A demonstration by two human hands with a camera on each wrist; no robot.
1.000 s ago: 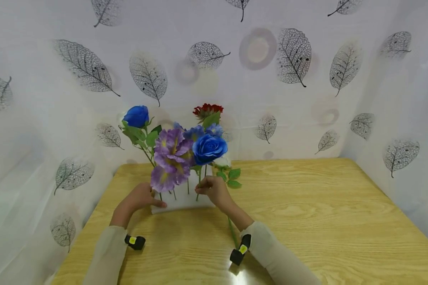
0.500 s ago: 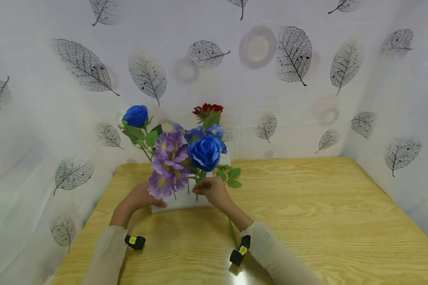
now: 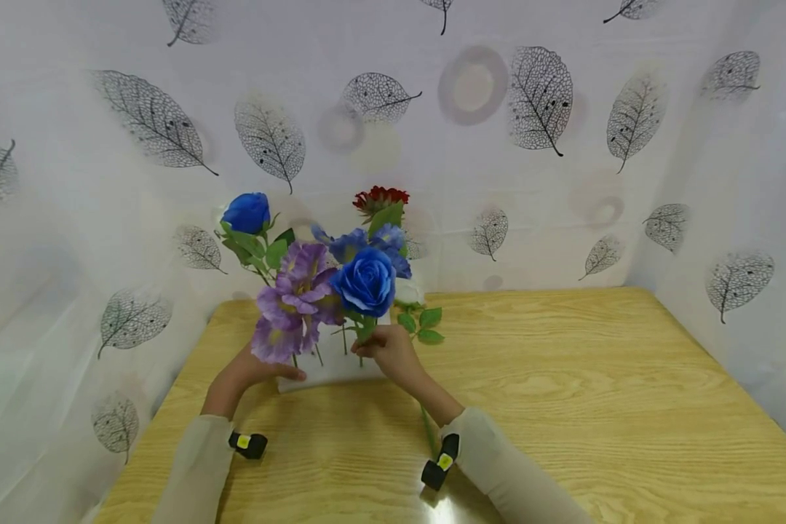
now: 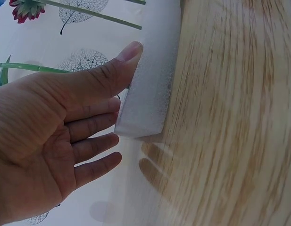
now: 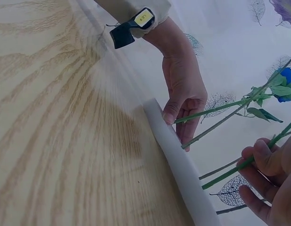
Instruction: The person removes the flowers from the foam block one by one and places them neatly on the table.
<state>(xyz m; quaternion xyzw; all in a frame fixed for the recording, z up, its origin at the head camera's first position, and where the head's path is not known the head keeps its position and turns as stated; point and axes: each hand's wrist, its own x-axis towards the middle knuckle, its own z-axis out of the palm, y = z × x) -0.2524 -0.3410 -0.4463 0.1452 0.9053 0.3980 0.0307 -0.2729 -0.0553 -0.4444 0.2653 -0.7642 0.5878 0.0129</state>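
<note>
Head view: the wooden table [image 3: 563, 364] bears a white foam block [image 3: 327, 375], between nine and ten o'clock from the table's middle, with several stems standing in it. A purple flower [image 3: 298, 291] leans over the block at nine o'clock from the blue rose [image 3: 367, 282]. The left hand [image 3: 255, 364] is at the block's nine o'clock end, its thumb pressed to the foam, the other fingers extended and parted beside that end. The right hand [image 3: 393, 354], at three o'clock, pinches a green stem [image 5: 230, 173], apparently the rose's, between thumb and fingers. The stem's foot meets the block; how deeply it is seated cannot be told.

Judgement on seating this stem: the low pinch is sound, since a grip near the foam limits bending. Pressure should run straight along the stem, without twisting, which could widen the hole. The left thumb should bear down firmly against sliding. The rose's head should point toward twelve o'clock, free of the purple petals.
</note>
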